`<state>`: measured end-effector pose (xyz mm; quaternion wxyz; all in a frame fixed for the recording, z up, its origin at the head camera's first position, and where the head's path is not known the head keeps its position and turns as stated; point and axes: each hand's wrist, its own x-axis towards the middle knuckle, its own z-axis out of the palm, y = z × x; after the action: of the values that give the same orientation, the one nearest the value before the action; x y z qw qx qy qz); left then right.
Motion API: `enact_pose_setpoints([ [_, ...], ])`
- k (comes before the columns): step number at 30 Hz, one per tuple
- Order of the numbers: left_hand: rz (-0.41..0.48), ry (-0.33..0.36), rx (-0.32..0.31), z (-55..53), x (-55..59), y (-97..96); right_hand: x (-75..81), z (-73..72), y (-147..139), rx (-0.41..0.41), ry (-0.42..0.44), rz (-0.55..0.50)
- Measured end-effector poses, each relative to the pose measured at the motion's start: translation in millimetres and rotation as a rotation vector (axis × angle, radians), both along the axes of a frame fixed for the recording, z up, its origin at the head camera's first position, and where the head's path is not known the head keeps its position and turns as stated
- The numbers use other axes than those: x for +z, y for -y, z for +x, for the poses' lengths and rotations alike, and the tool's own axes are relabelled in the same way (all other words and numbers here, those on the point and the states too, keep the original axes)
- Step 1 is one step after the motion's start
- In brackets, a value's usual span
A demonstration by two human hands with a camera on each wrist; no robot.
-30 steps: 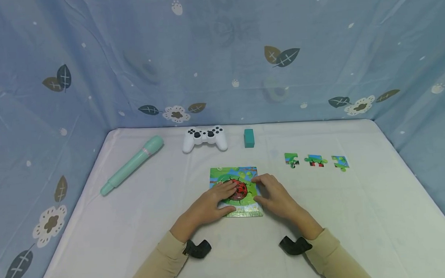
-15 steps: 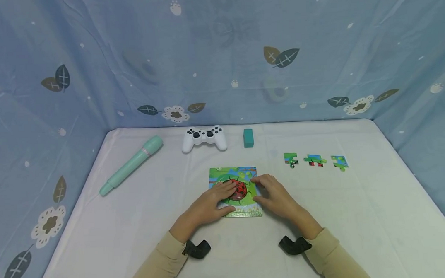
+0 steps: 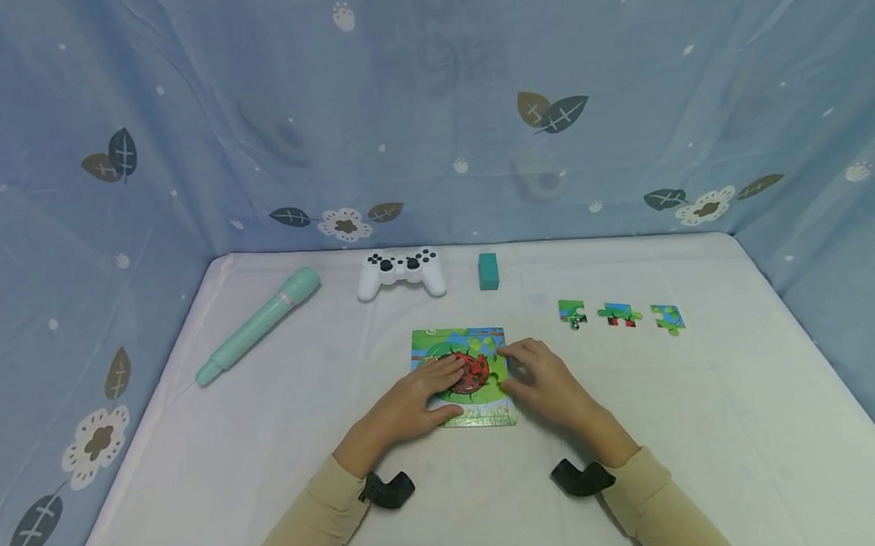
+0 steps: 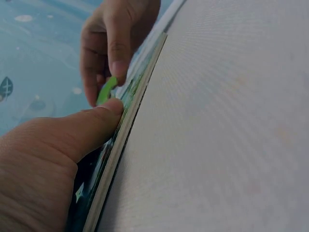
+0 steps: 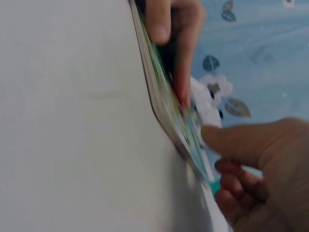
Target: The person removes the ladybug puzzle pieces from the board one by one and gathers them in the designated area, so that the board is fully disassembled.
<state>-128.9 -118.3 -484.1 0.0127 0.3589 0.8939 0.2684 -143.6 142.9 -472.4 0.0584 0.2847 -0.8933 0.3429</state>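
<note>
A ladybug jigsaw puzzle (image 3: 480, 415) in a flat tray lies on the table in the head view. My left hand (image 3: 414, 398) rests on its left part with straight fingers, covering some of the picture. At the right edge, my right hand (image 3: 548, 389) pinches a green puzzle piece (image 4: 107, 90) between thumb and fingers. In the left wrist view that piece stands tilted up from the board. The right wrist view is blurred, and the piece is hard to make out there. Three loose puzzle pieces, among them a ladybug-leg piece (image 3: 619, 315), lie to the right.
A white game controller (image 3: 401, 273) and a teal block (image 3: 488, 272) sit at the back of the table. On the left lies a mint-green microphone-shaped stick (image 3: 258, 326). A blue patterned cloth (image 3: 432, 143) rises behind the white tabletop (image 3: 708, 424).
My right hand has shifted slightly right and raised the puzzle piece at the board's right edge, breaking the ladybug picture there. My left hand has stayed in place.
</note>
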Motion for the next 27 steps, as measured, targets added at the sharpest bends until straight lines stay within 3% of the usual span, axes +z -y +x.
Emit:
enact_pose_setpoints([
  [8,-0.011,0.035,0.01,1.2,2.7,-0.3,17.3,-8.0,-32,-0.046,0.128,-0.046],
  [15,0.007,0.015,0.004,1.4,1.4,-0.6,28.4,-16.3,-91,-0.106,0.211,-0.049],
  [27,0.011,-0.015,-0.001,0.8,-2.2,1.0,38.0,-4.4,-181,-0.277,0.278,0.003],
])
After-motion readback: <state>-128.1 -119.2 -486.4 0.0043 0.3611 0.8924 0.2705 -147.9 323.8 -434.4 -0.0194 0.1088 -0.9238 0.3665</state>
